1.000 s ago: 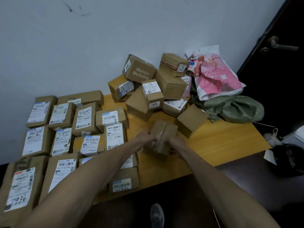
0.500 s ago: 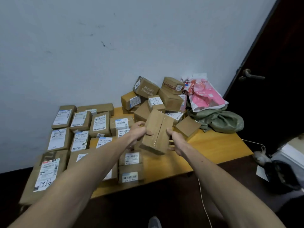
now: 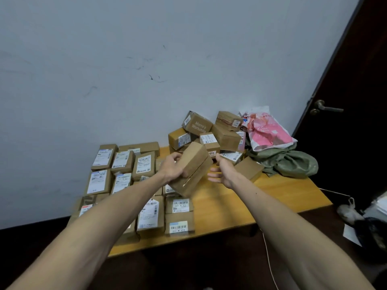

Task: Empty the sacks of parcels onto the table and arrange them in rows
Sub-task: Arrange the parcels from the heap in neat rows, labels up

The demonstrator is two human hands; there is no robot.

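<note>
- The left hand [image 3: 171, 168] grips a plain brown box [image 3: 195, 167], its fingers curled round the box's left side. The box hangs tilted in the air just in front of the pile of unsorted parcels [image 3: 226, 137], clear of the surface [image 3: 230, 206].
- The right hand [image 3: 222, 173] is just beside the box, fingers spread and relaxed, pinching nothing. I cannot tell whether its thumb touches the cardboard.
- Left of the pile, the labelled parcels lie flat in rows [image 3: 123, 164]. Right of the pile slump a green sack [image 3: 293, 164] and a pink bag [image 3: 270, 132].
- The step in hand looks like sorting: one parcel from the pile is being turned over, and no label shows on its visible faces.
- The next move likely calls for laying it flat on the bare strip in front of the pile, squared against the end of the nearest row.
</note>
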